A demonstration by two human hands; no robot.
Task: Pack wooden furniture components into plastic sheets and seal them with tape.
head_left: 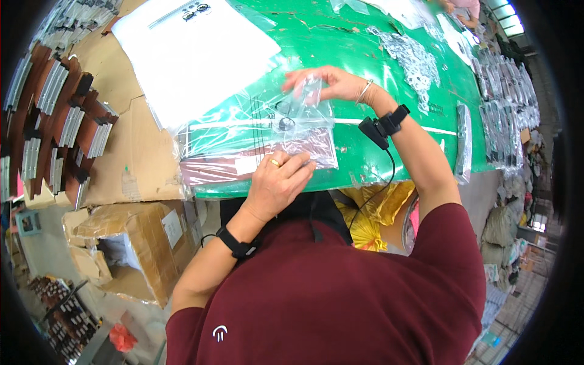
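Observation:
A clear plastic bag [228, 137] with dark print lies at the front edge of the green table. Inside its near part is a flat dark-red piece [210, 170] with a small white label [246, 165]. My left hand [277, 182], a ring on one finger, presses its bent fingers together on the bag's near right part. Farther up, my right hand [328, 84] pinches a raised, crumpled fold of the plastic film. The bag's edge under my left fingers is hidden.
A stack of white sheets or bags [188, 61] lies at the back left on cardboard. Brown pieces with metal strips [52, 115] are piled at far left. Small clear packets [413, 64] and a wrapped strip [463, 143] lie on the green table [359, 45]. An open carton [137, 243] stands below.

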